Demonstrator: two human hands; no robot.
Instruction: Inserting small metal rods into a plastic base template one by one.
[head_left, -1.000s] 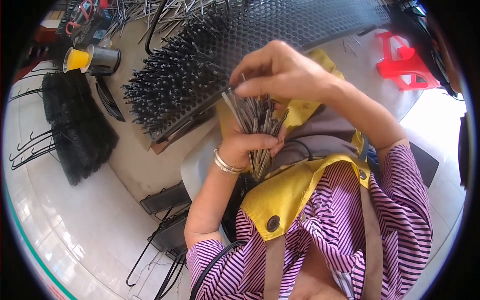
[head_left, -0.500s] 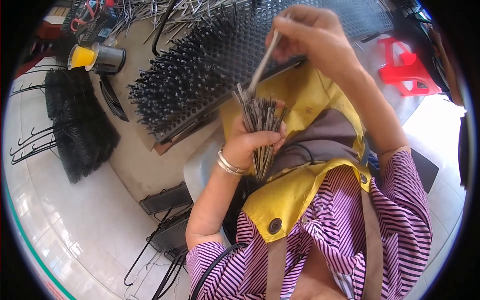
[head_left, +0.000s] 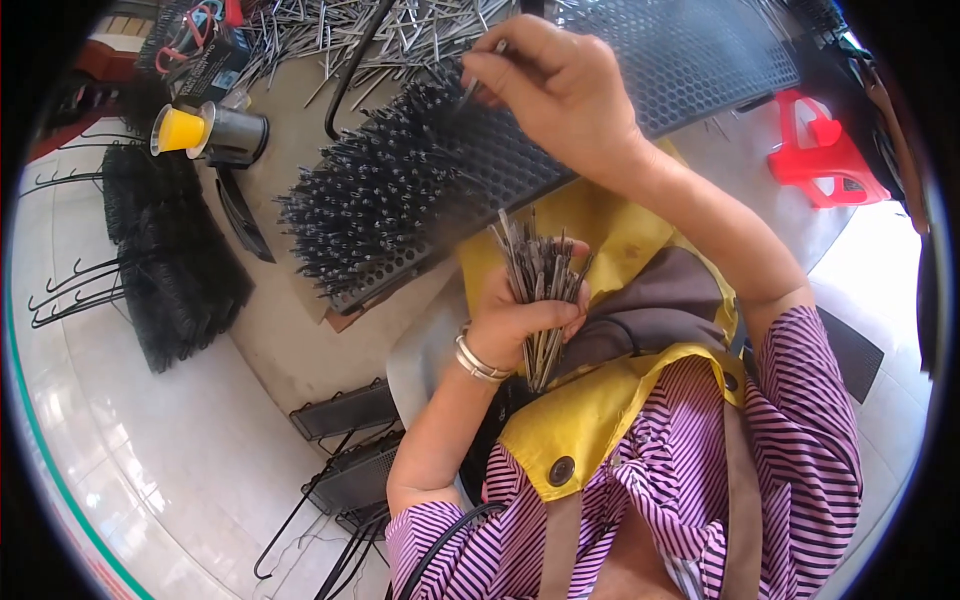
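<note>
My left hand is closed around a bundle of thin grey metal rods, held upright in front of my yellow apron. Farther off, my right hand pinches one thin rod over a perforated black plate. The rod points down toward the plate; whether its tip sits in a hole I cannot tell. Dark rods stand packed in the holes over the plate's left part. The right part shows bare holes.
Loose metal rods lie scattered at the far side of the table. A metal cup and yellow cup stand left of the plate. Black hooked racks lie at the left, more racks below. A red stool stands at right.
My right hand has moved left and away from me, taking a rod from near the left hand's bundle to over the plate. My left hand still grips the bundle.
</note>
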